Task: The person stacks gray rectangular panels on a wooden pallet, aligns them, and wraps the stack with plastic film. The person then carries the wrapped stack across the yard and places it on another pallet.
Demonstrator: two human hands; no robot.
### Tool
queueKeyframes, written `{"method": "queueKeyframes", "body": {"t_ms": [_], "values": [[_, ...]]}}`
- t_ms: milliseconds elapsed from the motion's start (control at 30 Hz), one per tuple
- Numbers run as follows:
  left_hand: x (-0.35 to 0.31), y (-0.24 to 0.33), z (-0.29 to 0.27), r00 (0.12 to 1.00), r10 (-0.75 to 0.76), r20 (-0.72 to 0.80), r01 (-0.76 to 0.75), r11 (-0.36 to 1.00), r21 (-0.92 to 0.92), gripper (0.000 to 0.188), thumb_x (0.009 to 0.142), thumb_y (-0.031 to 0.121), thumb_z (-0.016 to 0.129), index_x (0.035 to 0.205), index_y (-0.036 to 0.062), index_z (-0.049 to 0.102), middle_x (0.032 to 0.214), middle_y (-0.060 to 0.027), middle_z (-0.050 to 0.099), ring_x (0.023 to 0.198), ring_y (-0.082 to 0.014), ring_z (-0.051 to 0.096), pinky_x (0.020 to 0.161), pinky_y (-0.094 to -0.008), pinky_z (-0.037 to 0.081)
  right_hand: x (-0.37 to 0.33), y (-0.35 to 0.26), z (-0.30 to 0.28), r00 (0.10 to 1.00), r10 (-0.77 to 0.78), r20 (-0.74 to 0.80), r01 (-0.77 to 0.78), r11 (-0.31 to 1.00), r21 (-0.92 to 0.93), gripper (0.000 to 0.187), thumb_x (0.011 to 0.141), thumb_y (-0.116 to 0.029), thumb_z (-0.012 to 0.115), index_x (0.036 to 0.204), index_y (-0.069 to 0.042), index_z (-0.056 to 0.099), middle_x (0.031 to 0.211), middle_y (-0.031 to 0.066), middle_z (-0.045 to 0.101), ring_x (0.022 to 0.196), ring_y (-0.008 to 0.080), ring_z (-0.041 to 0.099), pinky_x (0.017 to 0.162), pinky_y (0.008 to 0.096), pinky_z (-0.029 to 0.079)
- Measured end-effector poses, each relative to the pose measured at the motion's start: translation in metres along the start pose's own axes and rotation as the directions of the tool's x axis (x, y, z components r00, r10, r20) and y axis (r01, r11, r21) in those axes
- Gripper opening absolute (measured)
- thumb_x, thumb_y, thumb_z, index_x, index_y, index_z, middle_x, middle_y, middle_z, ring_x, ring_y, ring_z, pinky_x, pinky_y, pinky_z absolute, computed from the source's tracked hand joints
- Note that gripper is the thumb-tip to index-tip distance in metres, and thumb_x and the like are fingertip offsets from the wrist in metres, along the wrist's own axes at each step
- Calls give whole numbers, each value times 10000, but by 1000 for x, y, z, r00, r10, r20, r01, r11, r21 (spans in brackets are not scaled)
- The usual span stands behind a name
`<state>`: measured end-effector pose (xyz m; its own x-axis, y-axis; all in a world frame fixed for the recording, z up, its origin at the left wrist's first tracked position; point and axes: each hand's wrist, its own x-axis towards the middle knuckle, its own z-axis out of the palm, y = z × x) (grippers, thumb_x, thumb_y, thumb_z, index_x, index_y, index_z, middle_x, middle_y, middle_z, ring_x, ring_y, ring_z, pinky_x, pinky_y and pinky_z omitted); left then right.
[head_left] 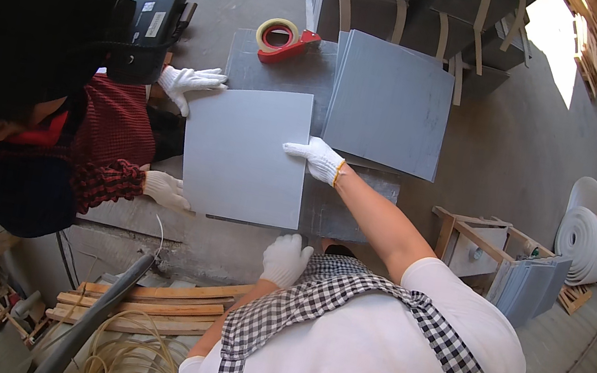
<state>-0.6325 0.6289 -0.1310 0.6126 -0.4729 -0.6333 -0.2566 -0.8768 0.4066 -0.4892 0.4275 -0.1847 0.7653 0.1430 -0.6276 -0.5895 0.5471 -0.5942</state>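
Observation:
A flat grey sheet (247, 153) lies over a darker grey surface in the middle. My right hand (315, 159), in a white knit glove, is shut on the sheet's right edge with the thumb on top. Close by the near edge is my gloved left hand (285, 259); its fingers point away from me and are too foreshortened to show their grip. Across on the left, another person's gloved hand (193, 83) touches the sheet's far left corner. That person's other gloved hand (168, 189) is at its near left corner.
Right of the sheet sits a stack of grey sheets (388, 106). A red tape dispenser (289, 47) rests behind. Taped grey stacks (376, 16) stand farther back. At right are a wooden frame (477, 238) and a white foam roll (583, 237). Wooden slats (149, 309) lie at lower left.

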Motion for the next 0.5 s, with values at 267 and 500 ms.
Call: {"method": "queueKeyframes", "body": {"t_ms": [267,500], "values": [[36,-46,-22,931,-366,16,360,907,-220,713,892,625,512,991,-51,713,1007,-307,687,1001,-442,660,882,-495,498,-2,-9,-7,967,-154,-202,-101,496,-862,519,837,-419,644,946,84,708,930,269,705,880,356,697,836,437,546],[60,-67,-23,924,-364,122,380,911,-163,704,883,605,502,876,-66,714,948,-321,677,966,-466,657,862,-504,499,-120,-95,22,981,-160,-113,-16,510,-860,425,893,-405,554,1000,-19,695,930,193,713,902,377,680,848,457,520]]}}
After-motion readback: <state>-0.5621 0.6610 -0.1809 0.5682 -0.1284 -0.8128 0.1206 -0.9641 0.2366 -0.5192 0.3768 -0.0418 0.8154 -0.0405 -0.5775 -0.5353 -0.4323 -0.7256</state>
